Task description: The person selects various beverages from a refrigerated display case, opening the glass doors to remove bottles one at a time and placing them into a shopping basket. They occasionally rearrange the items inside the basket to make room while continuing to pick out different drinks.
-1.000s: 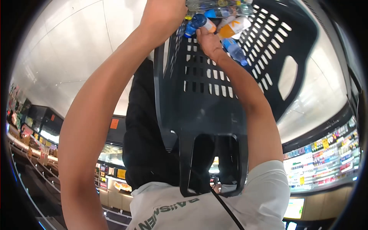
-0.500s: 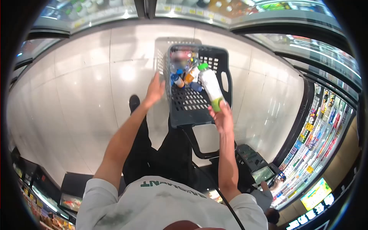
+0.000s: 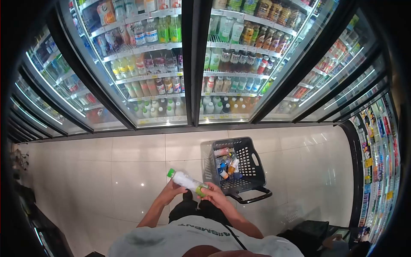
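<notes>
A white bottle (image 3: 185, 180) with a green cap and a green lower end lies tilted between my hands, in front of my body. My right hand (image 3: 214, 195) grips its green base. Near the cap end, my left hand (image 3: 170, 192) supports the bottle from below, its fingers curled against it. On the floor just right of the bottle stands a grey shopping basket (image 3: 244, 184) with a black handle (image 3: 250, 198). Several bottles (image 3: 229, 163) lie in it, among them an orange one and a blue-capped one; some are partly hidden under others.
A row of glass-door drinks coolers (image 3: 150, 64) with dark frames runs along the far side. Open shelves (image 3: 376, 154) of small products curve along the right. Dark containers (image 3: 306, 231) stand at the lower right. Pale tiled floor (image 3: 132, 167) lies between.
My right hand has brought the bottle from over the basket to the left, in front of me. My left hand has taken hold of it too. The view has tilted up to the coolers.
</notes>
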